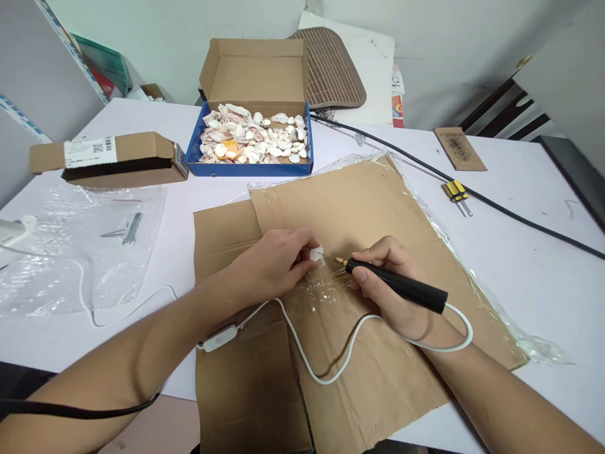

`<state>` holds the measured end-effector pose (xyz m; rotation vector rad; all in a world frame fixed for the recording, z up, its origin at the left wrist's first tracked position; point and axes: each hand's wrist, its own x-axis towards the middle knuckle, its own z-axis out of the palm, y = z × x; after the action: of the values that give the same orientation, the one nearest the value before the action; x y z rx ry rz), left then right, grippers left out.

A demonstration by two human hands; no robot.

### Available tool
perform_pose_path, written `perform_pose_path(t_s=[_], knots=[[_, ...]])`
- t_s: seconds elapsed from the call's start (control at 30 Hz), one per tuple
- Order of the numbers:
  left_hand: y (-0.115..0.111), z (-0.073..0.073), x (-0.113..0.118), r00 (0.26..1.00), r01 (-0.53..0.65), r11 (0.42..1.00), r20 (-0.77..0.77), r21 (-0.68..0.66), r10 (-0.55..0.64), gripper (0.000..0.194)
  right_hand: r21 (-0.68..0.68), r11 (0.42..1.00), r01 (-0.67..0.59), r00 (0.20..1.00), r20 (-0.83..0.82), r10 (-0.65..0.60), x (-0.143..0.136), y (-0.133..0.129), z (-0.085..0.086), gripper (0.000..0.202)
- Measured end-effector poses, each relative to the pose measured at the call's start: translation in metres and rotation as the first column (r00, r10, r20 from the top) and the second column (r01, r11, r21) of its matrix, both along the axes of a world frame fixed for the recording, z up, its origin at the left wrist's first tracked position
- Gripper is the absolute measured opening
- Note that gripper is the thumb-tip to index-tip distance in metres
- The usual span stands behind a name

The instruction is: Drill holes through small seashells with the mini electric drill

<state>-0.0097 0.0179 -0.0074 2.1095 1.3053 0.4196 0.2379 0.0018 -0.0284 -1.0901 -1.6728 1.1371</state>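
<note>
Between the thumb and fingers of my left hand (281,260) is a small white shell (316,253), pinched just above the cardboard sheet (340,208). My right hand (392,284) grips a black pen-style electric drill (401,284) like a pencil. Its thin bit points left from a brass chuck, and the tip meets the shell or sits right at its face; whether it has gone in I cannot tell. A white cord (326,381) runs from the drill's back end across the cardboard to an inline switch (220,339) beneath my left forearm.
Behind the cardboard stands an open blue box (250,169) of assorted shells. To its left lies a brown carton (137,151). A wrench (132,229) rests on bubble wrap (57,277). At right are yellow-handled screwdrivers (455,190), a black cable (520,219) and a stained cardboard piece (459,149).
</note>
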Motion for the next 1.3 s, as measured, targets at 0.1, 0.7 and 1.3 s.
perform_pose_path(t_s=[0.1, 0.7, 1.3], knots=[[0.0000, -0.0002, 0.0000, 1.000, 0.001, 1.000, 0.002, -0.001, -0.001, 0.012, -0.011, 1.000, 0.004, 1.000, 0.004, -0.004, -0.0001, 0.0001, -0.0001, 0.019], [-0.0004, -0.0005, 0.0004, 1.000, -0.001, 1.000, -0.010, 0.005, 0.001, 0.014, 0.001, 1.000, 0.000, 1.000, -0.005, 0.000, -0.0014, -0.0003, 0.0008, 0.018], [0.0004, -0.0007, 0.0006, 1.000, -0.003, 1.000, -0.010, 0.005, 0.003, 0.014, -0.028, 0.999, 0.016, 1.000, 0.002, -0.016, -0.0018, -0.0003, 0.0020, 0.023]])
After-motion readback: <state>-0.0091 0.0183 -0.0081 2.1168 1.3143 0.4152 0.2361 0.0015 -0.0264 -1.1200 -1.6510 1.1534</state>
